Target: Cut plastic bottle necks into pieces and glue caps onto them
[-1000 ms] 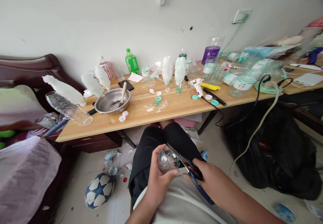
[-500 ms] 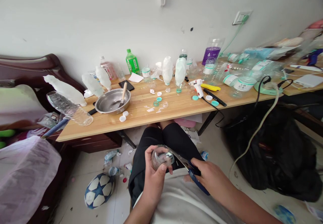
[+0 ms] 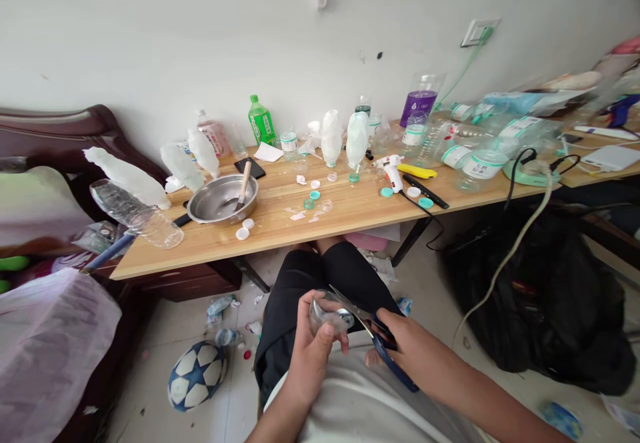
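Note:
Over my lap, my left hand [image 3: 313, 343] is closed round a clear plastic bottle piece [image 3: 320, 313], cupped with the thumb on the near side. My right hand [image 3: 407, 340] grips blue-handled scissors [image 3: 393, 362] with fingers through the handles. The scissor blades are parted and point up and left, beside the right edge of the plastic piece. Whether a blade touches the plastic I cannot tell.
Ahead is a wooden table [image 3: 280, 236] with a metal bowl and brush [image 3: 213, 200], white-covered bottles [image 3: 331, 138], a glue gun [image 3: 393, 171], a yellow cutter [image 3: 420, 172] and clear bottles [image 3: 480, 166]. A ball [image 3: 197, 375] and black bag [image 3: 540, 296] lie on the floor.
The scissor blades have opened wider and drawn slightly off the plastic piece. My left hand has shifted a little right and turned the piece.

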Motion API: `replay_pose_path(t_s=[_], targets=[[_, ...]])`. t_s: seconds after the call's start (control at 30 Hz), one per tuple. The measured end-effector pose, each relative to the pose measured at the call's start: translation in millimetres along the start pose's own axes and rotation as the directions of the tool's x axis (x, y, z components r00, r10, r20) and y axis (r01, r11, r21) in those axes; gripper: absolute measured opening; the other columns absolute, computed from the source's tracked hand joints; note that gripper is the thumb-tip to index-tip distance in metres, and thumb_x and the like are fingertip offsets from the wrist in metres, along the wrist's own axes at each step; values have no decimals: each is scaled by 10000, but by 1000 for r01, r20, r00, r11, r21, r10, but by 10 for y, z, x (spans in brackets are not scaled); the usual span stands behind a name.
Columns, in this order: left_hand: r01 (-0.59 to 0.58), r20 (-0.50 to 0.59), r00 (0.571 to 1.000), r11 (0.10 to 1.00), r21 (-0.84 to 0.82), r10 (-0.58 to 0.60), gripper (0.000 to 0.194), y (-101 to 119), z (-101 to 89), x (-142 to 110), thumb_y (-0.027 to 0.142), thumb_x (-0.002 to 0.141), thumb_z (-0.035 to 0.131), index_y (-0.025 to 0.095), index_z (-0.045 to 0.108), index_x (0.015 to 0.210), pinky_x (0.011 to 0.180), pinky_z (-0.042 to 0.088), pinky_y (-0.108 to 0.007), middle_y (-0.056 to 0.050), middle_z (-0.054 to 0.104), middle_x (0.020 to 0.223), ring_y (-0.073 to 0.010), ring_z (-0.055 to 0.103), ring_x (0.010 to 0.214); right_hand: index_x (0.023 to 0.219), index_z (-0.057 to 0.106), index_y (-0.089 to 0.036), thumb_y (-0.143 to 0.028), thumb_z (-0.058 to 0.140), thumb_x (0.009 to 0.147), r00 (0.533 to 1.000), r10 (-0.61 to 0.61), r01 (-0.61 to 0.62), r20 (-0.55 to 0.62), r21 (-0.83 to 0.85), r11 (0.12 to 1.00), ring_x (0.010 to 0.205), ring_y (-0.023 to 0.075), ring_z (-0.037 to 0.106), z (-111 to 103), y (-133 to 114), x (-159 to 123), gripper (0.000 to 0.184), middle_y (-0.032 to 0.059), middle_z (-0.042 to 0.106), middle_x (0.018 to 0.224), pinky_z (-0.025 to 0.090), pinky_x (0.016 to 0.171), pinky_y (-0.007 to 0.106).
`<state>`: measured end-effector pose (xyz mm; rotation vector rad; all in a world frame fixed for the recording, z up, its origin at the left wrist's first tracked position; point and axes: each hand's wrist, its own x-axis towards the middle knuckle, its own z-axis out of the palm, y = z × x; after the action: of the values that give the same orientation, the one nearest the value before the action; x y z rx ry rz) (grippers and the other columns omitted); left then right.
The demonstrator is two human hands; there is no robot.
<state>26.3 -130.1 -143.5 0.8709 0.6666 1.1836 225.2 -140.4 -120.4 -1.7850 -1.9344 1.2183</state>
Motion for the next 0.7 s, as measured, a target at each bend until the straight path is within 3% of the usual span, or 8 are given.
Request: replay_pose_path(t_s=[0.13,0.27,0.4,0.53,0.63,0.7], targets=[[38,-26,999,999,-17,-39,382,26,30,-16,513,885,578,276,455,1159,535,460,-254,-9,547,965,-120,544,652,739,478,-234,-480,677,774,999,48,-47,6,-121,992,740,222,645,-37,-17,16,318,34,696,786,365,619,275],[62,-52,997,998,5,-61,351,59,73,-32,542,861,594,250,522,1042,542,462,-262,-10,571,896,-141,552,669,688,487,-233,-466,624,809,999,48,-51,-18,-246,968,766,268,672,-23,-27,-6,296,60,709,759,341,607,288],[110,-139,983,992,-65,-119,359,123,136,-28,561,900,513,228,562,1025,521,455,-253,-32,599,940,-131,552,652,699,419,-247,-310,586,794,998,45,-48,-35,-93,995,771,232,663,-31,-23,-15,202,32,717,769,393,650,281],[88,-155,984,995,-36,-92,361,155,156,-19,522,874,583,200,599,1036,528,453,-241,-55,587,1026,-118,534,672,817,421,-256,-228,545,778,1000,-5,3,20,117,993,862,201,656,-111,-19,-60,133,13,708,898,444,758,275],[64,-196,979,998,-8,-64,385,136,132,-13,481,855,633,237,566,1146,524,448,-237,-48,598,1040,-94,524,610,965,444,-249,-280,590,793,998,-55,54,10,80,995,1024,215,615,-152,-10,-129,228,55,648,1092,443,863,291],[43,-196,980,999,3,-41,421,110,107,-14,484,850,641,261,549,1195,521,452,-237,-51,599,1072,-86,521,596,1007,452,-243,-327,627,793,997,-81,81,10,11,997,1064,233,587,-153,-9,-168,289,70,617,1115,435,891,308]])
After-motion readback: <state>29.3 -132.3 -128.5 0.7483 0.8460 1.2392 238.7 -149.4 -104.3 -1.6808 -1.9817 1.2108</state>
